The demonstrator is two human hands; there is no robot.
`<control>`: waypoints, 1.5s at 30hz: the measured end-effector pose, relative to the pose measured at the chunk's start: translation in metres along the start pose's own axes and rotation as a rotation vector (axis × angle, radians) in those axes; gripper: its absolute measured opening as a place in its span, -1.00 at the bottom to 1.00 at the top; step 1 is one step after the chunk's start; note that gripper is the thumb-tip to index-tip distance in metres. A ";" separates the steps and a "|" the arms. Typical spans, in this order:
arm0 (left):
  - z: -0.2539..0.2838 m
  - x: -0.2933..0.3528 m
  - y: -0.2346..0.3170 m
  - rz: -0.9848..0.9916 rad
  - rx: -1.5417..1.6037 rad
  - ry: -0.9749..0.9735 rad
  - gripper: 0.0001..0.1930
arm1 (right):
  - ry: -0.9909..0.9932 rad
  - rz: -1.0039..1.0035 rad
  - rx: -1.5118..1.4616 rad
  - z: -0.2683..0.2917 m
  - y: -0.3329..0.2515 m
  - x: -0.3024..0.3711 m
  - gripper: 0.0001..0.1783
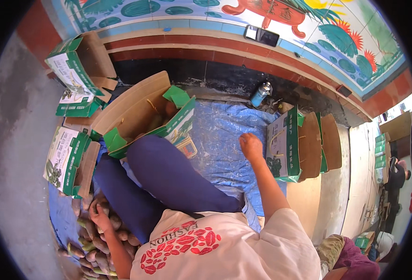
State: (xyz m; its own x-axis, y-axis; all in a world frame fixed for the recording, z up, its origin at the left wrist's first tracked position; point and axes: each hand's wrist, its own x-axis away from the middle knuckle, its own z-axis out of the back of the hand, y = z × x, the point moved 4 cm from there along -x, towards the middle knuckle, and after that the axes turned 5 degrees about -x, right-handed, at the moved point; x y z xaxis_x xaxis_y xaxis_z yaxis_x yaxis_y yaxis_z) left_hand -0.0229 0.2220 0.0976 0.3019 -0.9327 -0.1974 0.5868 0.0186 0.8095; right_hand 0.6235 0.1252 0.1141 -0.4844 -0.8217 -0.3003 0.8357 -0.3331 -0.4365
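Observation:
My left hand (100,216) reaches down at the lower left, fingers apart, over a heap of long, earth-covered green radishes (102,245). It appears to touch the upper ones; no radish is lifted. My right hand (251,145) is a loose fist above the tarp, with nothing visible in it. Before my bent knee stands an opened green-and-white carton (136,109), its flaps up and several radishes inside, partly in shadow. Left of my legs is another green-and-white carton (66,161), its brown flap towards the heap.
A blue tarp (217,135) covers the floor. More cartons stand at the back left (77,65) and right (287,144). A blue bottle (261,94) is by the wall, and a phone (262,36) lies on the ledge. Another person (350,261) sits at the lower right.

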 end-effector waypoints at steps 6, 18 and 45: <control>0.002 -0.014 0.003 0.050 -0.079 -0.005 -0.78 | -0.013 -0.197 0.201 0.014 0.094 0.022 -0.81; -0.005 -0.022 0.105 0.019 0.134 0.137 -0.72 | -0.083 -0.165 -0.034 -0.039 0.049 -0.019 -0.80; -0.015 -0.025 0.166 -0.620 -0.519 0.317 -0.65 | 0.016 0.740 -0.195 -0.023 -0.252 -0.076 -0.56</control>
State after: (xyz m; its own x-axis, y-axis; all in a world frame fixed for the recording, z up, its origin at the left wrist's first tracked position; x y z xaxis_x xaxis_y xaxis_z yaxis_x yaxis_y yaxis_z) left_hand 0.0778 0.2536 0.2284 -0.0365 -0.6862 -0.7265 0.9601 -0.2259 0.1651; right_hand 0.4436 0.2819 0.2276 0.1794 -0.7914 -0.5844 0.8836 0.3907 -0.2579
